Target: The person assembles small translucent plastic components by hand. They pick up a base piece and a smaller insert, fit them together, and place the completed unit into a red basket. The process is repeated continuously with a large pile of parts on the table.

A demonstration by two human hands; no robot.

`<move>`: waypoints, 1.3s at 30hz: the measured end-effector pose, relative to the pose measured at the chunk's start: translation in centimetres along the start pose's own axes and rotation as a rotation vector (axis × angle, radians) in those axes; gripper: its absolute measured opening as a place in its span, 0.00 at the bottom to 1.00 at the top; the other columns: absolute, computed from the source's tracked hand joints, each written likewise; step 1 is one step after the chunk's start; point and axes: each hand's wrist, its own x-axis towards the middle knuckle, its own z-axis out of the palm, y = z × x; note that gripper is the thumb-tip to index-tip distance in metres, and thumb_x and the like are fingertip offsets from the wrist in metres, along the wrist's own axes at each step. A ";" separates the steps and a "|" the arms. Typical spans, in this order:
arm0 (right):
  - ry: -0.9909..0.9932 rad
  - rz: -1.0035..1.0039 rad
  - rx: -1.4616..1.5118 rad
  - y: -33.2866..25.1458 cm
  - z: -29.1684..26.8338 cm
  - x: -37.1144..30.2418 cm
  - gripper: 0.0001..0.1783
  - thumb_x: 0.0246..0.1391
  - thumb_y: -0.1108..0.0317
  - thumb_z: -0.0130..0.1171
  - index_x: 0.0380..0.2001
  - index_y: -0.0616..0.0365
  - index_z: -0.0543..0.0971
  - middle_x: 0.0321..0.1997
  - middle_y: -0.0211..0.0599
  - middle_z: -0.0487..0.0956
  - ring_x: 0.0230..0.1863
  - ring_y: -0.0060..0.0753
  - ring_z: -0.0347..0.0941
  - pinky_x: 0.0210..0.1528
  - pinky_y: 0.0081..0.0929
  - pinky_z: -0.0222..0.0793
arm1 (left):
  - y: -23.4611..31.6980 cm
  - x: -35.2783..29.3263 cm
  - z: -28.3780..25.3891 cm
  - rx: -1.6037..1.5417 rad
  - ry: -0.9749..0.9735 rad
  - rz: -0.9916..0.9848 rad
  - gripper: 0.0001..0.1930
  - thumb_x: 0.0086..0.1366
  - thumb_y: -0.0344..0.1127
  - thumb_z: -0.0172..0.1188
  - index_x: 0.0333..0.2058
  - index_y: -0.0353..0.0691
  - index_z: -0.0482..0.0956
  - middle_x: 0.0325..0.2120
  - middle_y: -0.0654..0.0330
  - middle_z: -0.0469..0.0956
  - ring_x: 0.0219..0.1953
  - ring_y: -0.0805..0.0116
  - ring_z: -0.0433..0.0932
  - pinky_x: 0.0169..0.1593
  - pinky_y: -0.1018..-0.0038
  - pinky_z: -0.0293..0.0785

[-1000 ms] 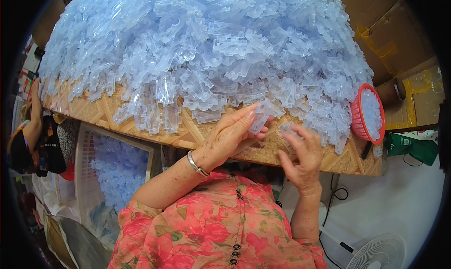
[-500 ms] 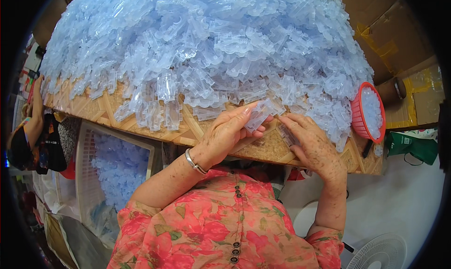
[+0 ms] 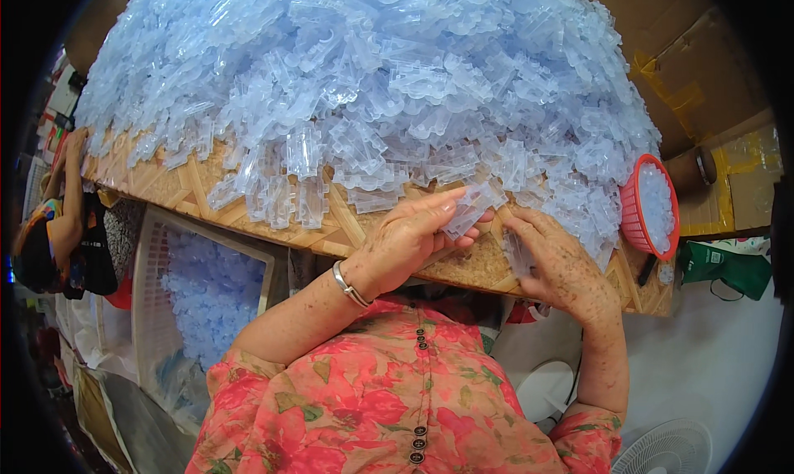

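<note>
My left hand (image 3: 413, 238), a silver bangle on its wrist, pinches a clear plastic piece (image 3: 473, 209) between thumb and fingers just over the table's near edge. Beside it, my right hand (image 3: 558, 259) is curled round another clear plastic piece (image 3: 518, 255), partly covered by the fingers. A huge heap of similar thin, clear bluish plastic pieces (image 3: 372, 77) spreads over the table beyond both hands. Some loose pieces lie flat along the heap's front edge, close to my fingertips.
On the wood-patterned table (image 3: 186, 189), a red basket (image 3: 635, 213) of pieces stands at the right. A white crate (image 3: 153, 267) with more pieces sits below left. Another person's arm (image 3: 73, 176) reaches in at far left. Cardboard (image 3: 695, 69) borders the right; a fan (image 3: 666, 449) stands lower right.
My right hand has shifted slightly right and down, away from my left, with its piece still in the fingers. My left hand keeps its pinch on the other piece.
</note>
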 end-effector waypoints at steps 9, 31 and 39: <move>0.658 0.055 0.296 -3.5 4.8 1.5 0.46 0.34 0.73 0.75 0.62 0.58 0.71 0.59 0.44 0.72 0.48 0.40 0.74 0.45 0.32 0.76 | -1.1 0.3 1.0 0.004 -0.050 0.021 0.30 0.77 0.38 0.51 0.72 0.33 0.57 0.64 0.53 0.70 0.61 0.66 0.73 0.64 0.67 0.71; 0.811 0.010 0.288 -3.2 7.7 2.4 0.45 0.38 0.72 0.77 0.63 0.59 0.70 0.63 0.50 0.76 0.63 0.51 0.74 0.63 0.42 0.72 | -0.5 -0.2 1.7 0.181 -0.075 0.035 0.30 0.76 0.33 0.52 0.73 0.37 0.57 0.68 0.58 0.65 0.67 0.72 0.66 0.68 0.72 0.63; 0.802 -0.024 0.294 -2.9 8.0 2.3 0.46 0.40 0.73 0.78 0.64 0.61 0.69 0.66 0.53 0.74 0.64 0.52 0.74 0.64 0.41 0.72 | -0.7 -0.2 1.6 0.391 -0.084 0.105 0.29 0.77 0.36 0.53 0.72 0.37 0.59 0.68 0.58 0.66 0.67 0.72 0.65 0.69 0.71 0.62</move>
